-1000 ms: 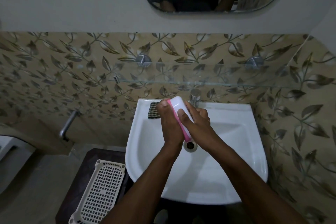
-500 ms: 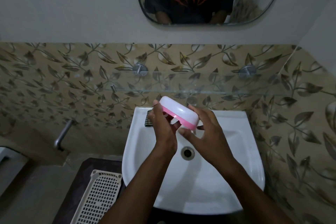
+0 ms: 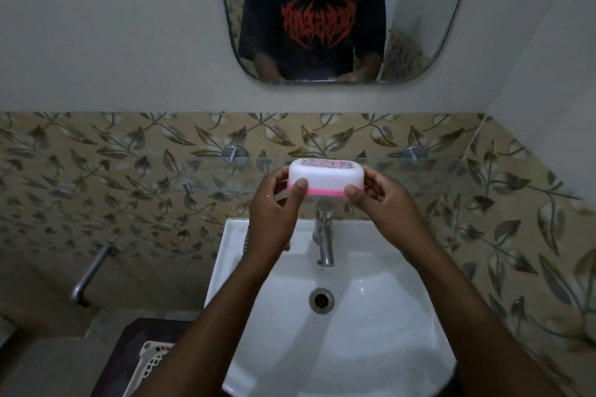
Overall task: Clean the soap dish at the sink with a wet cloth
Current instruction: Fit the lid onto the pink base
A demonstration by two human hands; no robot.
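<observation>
A closed soap dish (image 3: 325, 176), white lid over a pink base, is held level at the front edge of the glass shelf (image 3: 451, 171). My left hand (image 3: 274, 209) grips its left end with the thumb on the lid. My right hand (image 3: 383, 203) grips its right end. Below them sits the white sink (image 3: 371, 348) with its metal tap (image 3: 324, 238). The cloth is almost wholly hidden behind my left wrist; only a dark sliver (image 3: 247, 238) shows on the sink's back left rim.
A mirror (image 3: 322, 13) hangs above the shelf. A metal wall tap (image 3: 88, 274) sticks out at the left. A white perforated basket (image 3: 151, 364) lies on a dark surface below the sink's left side. Leaf-patterned tiles cover the wall.
Both hands have lifted the soap dish from over the sink bowl up to the glass shelf and turned it from tilted on edge to level.
</observation>
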